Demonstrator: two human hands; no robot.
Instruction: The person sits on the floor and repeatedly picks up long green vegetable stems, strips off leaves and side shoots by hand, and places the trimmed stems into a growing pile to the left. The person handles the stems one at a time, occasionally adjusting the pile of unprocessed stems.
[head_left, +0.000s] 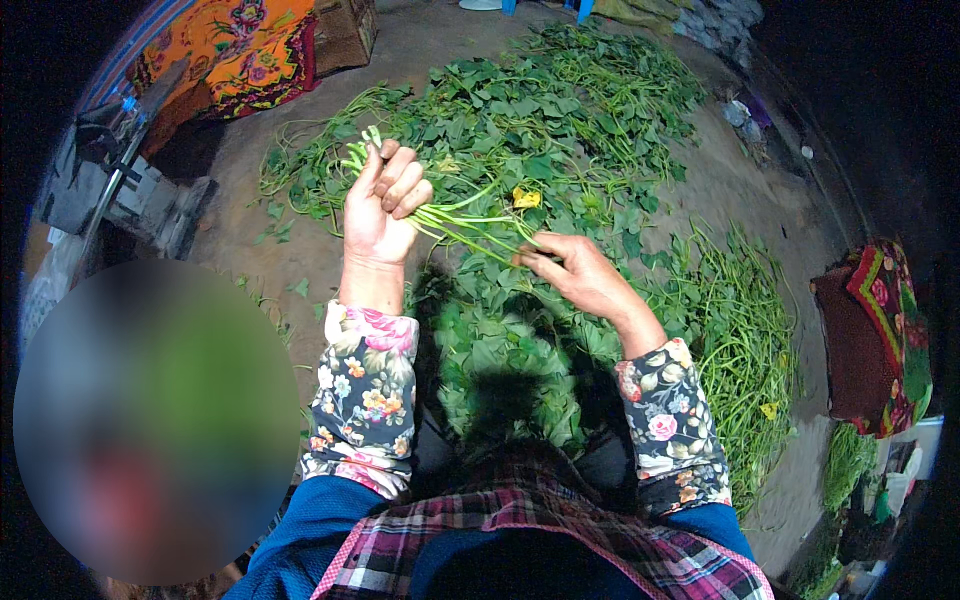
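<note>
My left hand (390, 184) is closed around a bundle of green leafy-vine stems (457, 219), whose cut ends stick out above the thumb. The stems run right and fan out towards my right hand (566, 266), whose fingertips pinch some of them near their far ends. Below and between my forearms lies a heap of loose green leaves (495, 352). A larger pile of leafy vines (555, 112) spreads over the floor beyond my hands. To the right lies a long heap of stems (739, 360). A yellow leaf (526, 198) shows between my hands.
An orange flowered cloth (247, 60) hangs at the upper left beside a brown box (343, 34). A dark red patterned cloth (859, 337) covers something at the right. Blue legs (585, 9) stand at the top. A blurred patch hides the lower left.
</note>
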